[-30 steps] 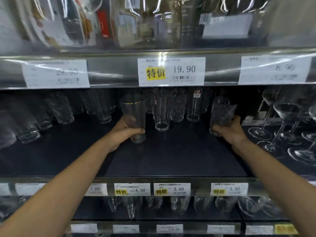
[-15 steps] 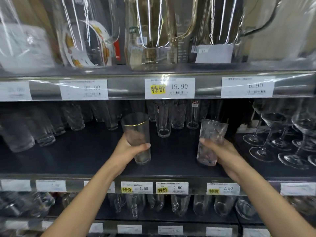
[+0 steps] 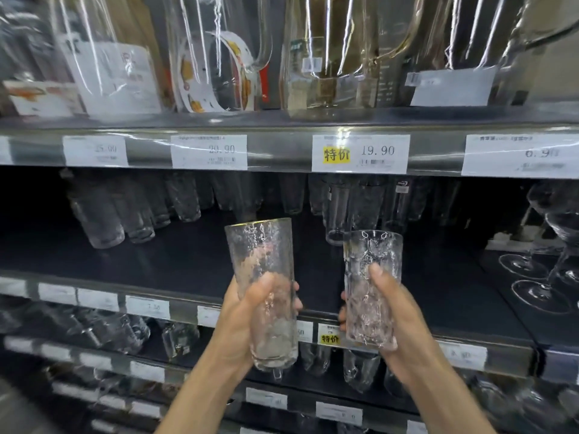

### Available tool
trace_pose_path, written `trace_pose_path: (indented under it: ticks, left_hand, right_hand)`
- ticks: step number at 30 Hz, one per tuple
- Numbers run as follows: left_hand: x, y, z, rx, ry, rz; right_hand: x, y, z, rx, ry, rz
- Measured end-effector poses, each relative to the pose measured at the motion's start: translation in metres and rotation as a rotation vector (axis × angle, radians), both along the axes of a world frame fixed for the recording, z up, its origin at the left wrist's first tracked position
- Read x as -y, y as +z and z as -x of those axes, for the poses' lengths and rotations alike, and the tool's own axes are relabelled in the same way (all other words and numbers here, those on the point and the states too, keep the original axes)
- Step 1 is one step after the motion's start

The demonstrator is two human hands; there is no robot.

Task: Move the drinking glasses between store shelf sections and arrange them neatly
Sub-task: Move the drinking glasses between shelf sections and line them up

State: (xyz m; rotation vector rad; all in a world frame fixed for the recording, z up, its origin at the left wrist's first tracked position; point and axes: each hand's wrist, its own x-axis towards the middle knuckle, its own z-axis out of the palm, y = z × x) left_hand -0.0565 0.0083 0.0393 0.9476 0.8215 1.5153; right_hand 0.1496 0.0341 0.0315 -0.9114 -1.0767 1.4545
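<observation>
The left hand (image 3: 239, 324) holds a tall glass (image 3: 260, 249) with a thin gold line around the top. Its fingers (image 3: 296, 297) curl around the low part of the glass, with the thumb on the front. The right hand (image 3: 407, 324) holds a shorter bumpy glass (image 3: 369, 245), and its fingers (image 3: 342, 311) wrap around that glass the same way. Both glasses are up in the air, in front of the edge of the dark shelf (image 3: 188, 261). They stand nearly straight up, side by side, close together but not touching. At the back of the shelf there are rows of other glasses (image 3: 103, 220). On the right side of the shelf stand wine glasses (image 3: 539, 277) with thin stems. Above them, a white price tag (image 3: 360, 153) with a yellow patch says 19.90. Big glass jugs (image 3: 338, 57) sit on the shelf over it. More glasses are on the shelves lower down, but they look blurry.
</observation>
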Motion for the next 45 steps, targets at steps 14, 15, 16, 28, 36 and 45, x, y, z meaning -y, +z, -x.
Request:
trace_pose_path:
  ticks: [14,15,16,28,36,45]
  left_hand:
    - [0.075,-0.007,0.088,-0.056,0.417,0.099]
    - [0.080,-0.009,0.097,-0.043,0.439,0.113]
    - [0.085,-0.011,0.106,-0.035,0.458,0.122]
    - [0.123,-0.022,0.239,-0.104,0.579,0.162]
    - [0.116,-0.030,0.344,-0.123,0.496,0.190]
    - [0.088,-0.030,0.442,-0.060,0.393,0.168]
  right_hand:
    - [-0.001,-0.021,0.119,0.061,0.304,0.064]
    - [-0.001,-0.022,0.129,0.056,0.347,0.055]
    - [0.001,-0.020,0.140,0.050,0.388,0.056]
    - [0.023,-0.028,0.286,0.089,0.562,0.084]
    - [0.036,-0.029,0.385,0.128,0.443,0.136]
    - [0.038,-0.032,0.458,0.051,0.308,0.252]
